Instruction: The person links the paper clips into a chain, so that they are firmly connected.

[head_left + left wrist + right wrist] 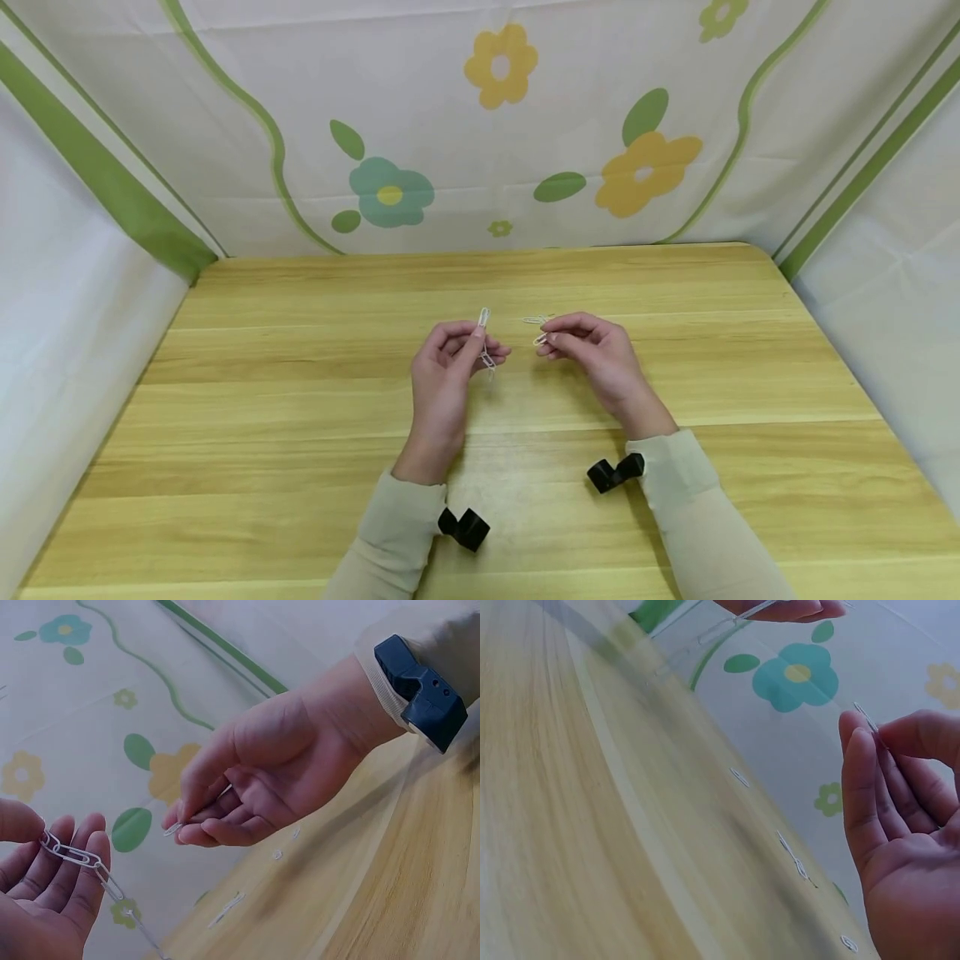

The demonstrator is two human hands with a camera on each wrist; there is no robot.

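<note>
A chain of several white paper clips [487,359] hangs from my left hand [442,379], pinched between thumb and forefinger. In the left wrist view the linked chain [112,883] runs down past the spread lower fingers. My right hand [596,358], to the right and apart from it, pinches a single paper clip [864,714] between thumb and fingertips. That clip [172,829] pokes out beyond the fingertips in the left wrist view. At the top of the right wrist view, only part of the left hand [795,609] shows.
Several loose paper clips [799,868] lie on the wooden table [262,433]; one clip [534,320] shows just beyond the right fingertips. A white flowered cloth [442,75] hangs behind the table. Black wrist cameras [470,530] are attached at both sleeves.
</note>
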